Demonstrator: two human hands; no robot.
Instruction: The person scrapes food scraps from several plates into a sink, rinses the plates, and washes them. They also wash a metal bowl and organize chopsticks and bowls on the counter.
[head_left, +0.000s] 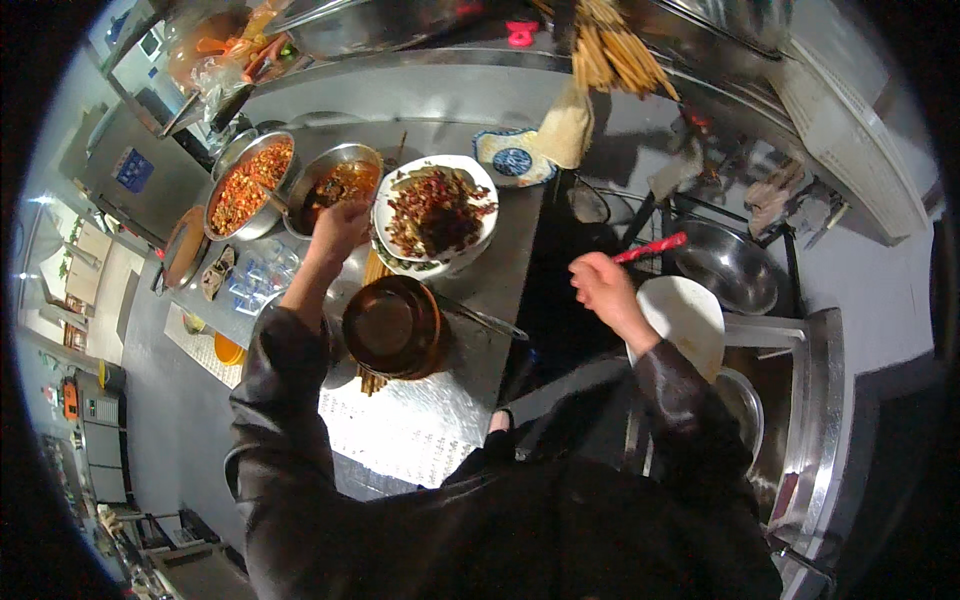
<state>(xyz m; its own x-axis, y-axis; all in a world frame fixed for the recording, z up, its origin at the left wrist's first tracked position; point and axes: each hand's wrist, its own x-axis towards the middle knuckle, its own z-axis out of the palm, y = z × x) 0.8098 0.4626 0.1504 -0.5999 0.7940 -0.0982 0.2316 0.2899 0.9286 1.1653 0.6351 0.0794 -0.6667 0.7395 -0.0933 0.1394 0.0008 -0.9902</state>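
My left hand is between a metal bowl of oily red sauce and a white plate heaped with dark food and chopped red chillies. Its fingertips are hidden, so I cannot tell whether it grips the plate's rim. My right hand is closed around a slim red stick-like object, held in the air right of the steel table. Below the plate stands a round brown pot or bowl. A bundle of wooden chopsticks sticks out from under it.
A larger metal bowl of chopped red peppers stands at the left. A blue-patterned dish sits at the table's back edge. On my right are a steel basin, a white plate and a sink edge. Chopsticks hang overhead.
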